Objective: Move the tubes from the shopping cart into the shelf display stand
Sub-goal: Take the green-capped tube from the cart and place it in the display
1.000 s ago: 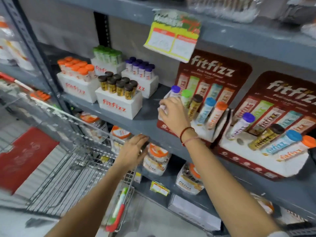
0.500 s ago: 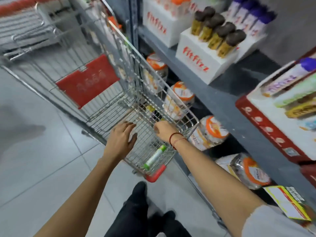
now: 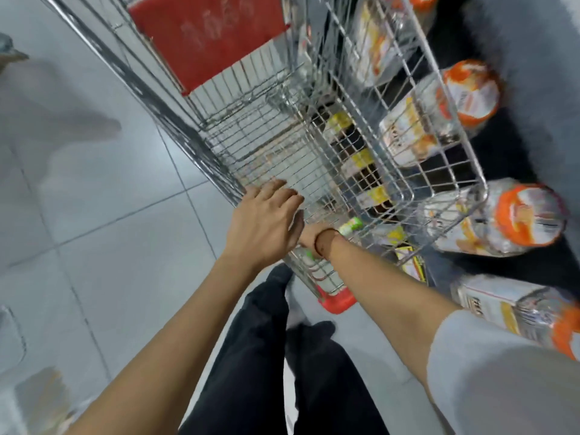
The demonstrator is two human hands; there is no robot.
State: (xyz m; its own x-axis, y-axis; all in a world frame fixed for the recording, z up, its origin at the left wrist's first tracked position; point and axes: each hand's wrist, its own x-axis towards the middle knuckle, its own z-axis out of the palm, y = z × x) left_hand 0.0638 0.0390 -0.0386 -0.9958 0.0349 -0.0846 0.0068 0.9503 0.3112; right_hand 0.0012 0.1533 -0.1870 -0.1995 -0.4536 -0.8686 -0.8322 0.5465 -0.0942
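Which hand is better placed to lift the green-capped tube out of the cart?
The right hand: it is already down inside the cart at the green-capped tube, though its grip is hidden. The left hand lies over the near rim.
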